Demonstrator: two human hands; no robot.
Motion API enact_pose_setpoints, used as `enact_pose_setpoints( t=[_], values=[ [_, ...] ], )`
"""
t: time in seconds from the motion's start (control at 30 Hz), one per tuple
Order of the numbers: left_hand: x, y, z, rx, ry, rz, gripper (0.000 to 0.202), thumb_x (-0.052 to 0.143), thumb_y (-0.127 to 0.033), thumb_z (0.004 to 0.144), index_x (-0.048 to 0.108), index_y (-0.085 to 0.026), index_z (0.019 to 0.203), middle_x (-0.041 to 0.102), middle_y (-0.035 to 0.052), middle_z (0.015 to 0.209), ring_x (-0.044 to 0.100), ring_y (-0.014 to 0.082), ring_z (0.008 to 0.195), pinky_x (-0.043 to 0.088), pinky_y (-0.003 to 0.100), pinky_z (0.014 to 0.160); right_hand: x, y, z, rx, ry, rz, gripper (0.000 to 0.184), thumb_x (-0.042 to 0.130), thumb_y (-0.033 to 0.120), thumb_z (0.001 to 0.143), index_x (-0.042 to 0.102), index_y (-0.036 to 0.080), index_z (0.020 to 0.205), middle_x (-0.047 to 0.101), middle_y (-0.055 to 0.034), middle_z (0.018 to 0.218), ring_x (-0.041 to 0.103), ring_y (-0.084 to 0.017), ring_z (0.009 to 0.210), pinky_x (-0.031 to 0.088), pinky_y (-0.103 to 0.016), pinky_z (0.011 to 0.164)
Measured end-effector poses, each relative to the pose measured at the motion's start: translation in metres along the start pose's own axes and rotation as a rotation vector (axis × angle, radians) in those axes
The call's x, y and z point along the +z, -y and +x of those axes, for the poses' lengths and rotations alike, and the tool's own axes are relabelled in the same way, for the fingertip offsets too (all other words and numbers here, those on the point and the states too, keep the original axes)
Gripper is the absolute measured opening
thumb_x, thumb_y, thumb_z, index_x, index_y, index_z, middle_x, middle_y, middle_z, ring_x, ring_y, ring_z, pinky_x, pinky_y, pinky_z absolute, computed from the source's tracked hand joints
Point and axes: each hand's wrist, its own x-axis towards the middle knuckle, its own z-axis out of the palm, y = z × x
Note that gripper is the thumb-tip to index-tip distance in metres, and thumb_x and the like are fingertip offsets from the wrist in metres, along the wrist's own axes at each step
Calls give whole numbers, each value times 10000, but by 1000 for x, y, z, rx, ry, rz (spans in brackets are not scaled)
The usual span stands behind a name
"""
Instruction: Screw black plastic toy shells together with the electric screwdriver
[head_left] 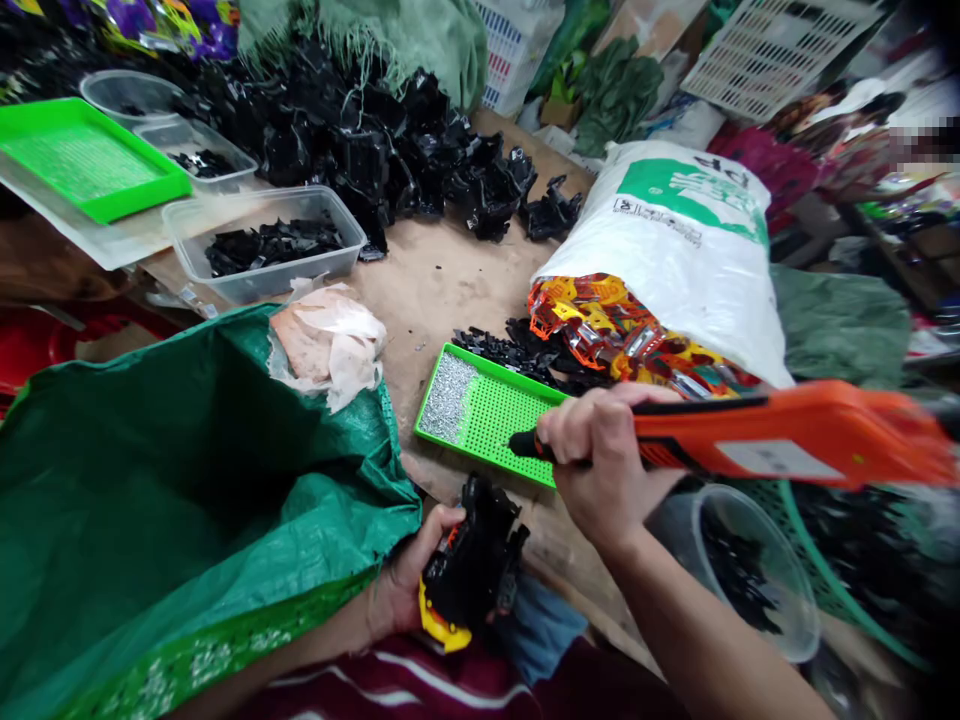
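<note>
Tool [795, 425] in the right hand [607, 455], orange and black with a white label [776, 460]: wrapping the fingers tightly round its front end and aiming its black tip [526, 445] down over the perforated, bare half of a green tray [504, 422]. Being unable to tell, from this angle, whether touching the tray or hovering just above it. Clasping with the left hand [412, 575] a black plastic part [472, 565] with yellow and orange bits on it, nearer than the tray and close to the body; pressing the thumb against its upper left edge, being unable to tell the exact grip of the other fingers, mostly hidden.

Facing small silvery pieces [448, 395] heaped at the tray's left end, and loose black pieces [499, 350] just behind it on the brown worktop [420, 270]. Seeing to the right a white sack [690, 270], showing orange and yellow parts [592, 310] at its open mouth. Facing, farther back, a mound of glossy black parts [375, 140]. Having at the left a clear box [262, 288] of dark pieces, a second green tray [154, 198] beyond, and, nearer, a large green sack [322, 480] with crumpled paper [330, 340] at its rim. Having, right of the right forearm, a clear tub [801, 625] containing black pieces, beside a green basket [806, 545].
</note>
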Motion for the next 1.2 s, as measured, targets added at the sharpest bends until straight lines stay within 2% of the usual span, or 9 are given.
enact_pose_setpoints(
  t=[0.1, 0.17, 0.27, 0.33, 0.47, 0.6, 0.97, 1.2],
  values=[
    [2, -1, 0, -5, -26, -50, 506, 501, -545, 818, 680, -99, 975, 733, 85, 807, 645, 182, 592, 529, 301, 591, -8, 14, -28, -18, 126, 2, 102, 593, 173, 914, 527, 242, 880, 470, 106, 516, 410, -80, 393, 434, -262, 457],
    [4, -2, 0, 7, -44, -69, 435, 520, -521, 818, 678, -120, 876, 711, 68, 728, 624, 170, 563, 521, 289, 579, -14, 18, -44, -14, 195, -7, 97, 568, 158, 918, 537, 244, 884, 488, 93, 527, 432, -89, 403, 443, -280, 463],
    [5, -2, 0, 8, -41, -83, 396, 523, -513, 809, 640, -144, 726, 658, 48, 609, 604, 173, 541, 510, 288, 562, -20, 16, -60, 23, 224, 6, 115, 558, 139, 910, 543, 252, 900, 497, 81, 540, 447, -101, 415, 442, -300, 472],
    [4, -1, 0, 6, -28, -84, 409, 503, -517, 814, 645, -138, 754, 672, 60, 641, 618, 181, 576, 512, 292, 573, -23, 12, -65, 32, 224, 17, 132, 550, 127, 909, 547, 258, 926, 502, 78, 551, 451, -107, 425, 442, -309, 481],
    [2, -1, 1, 2, -3, -58, 463, 510, -544, 797, 661, -121, 909, 706, 80, 741, 636, 193, 623, 506, 295, 585, -25, 6, -68, 38, 212, 28, 113, 536, 141, 926, 543, 254, 935, 502, 78, 563, 446, -104, 440, 443, -307, 498],
    [3, -2, 2, 6, -21, -40, 453, 509, -536, 799, 662, -125, 914, 680, 60, 655, 633, 199, 603, 491, 287, 562, -25, 2, -68, 27, 226, 28, 77, 544, 173, 935, 531, 248, 950, 502, 81, 571, 454, -101, 445, 458, -305, 508],
    [0, -1, 3, -26, -25, -82, 455, 513, -536, 789, 659, -121, 907, 708, 91, 715, 655, 217, 632, 490, 292, 562, -26, -6, -71, 38, 205, 6, 88, 558, 174, 925, 513, 249, 937, 489, 93, 566, 460, -95, 445, 460, -289, 507],
    [-2, 0, 3, -25, -22, -49, 499, 479, -557, 801, 658, -111, 935, 715, 97, 754, 634, 196, 576, 488, 288, 540, -21, -6, -70, -4, 234, 13, 91, 543, 168, 934, 514, 249, 968, 485, 93, 578, 445, -90, 450, 454, -270, 495]
  ],
)
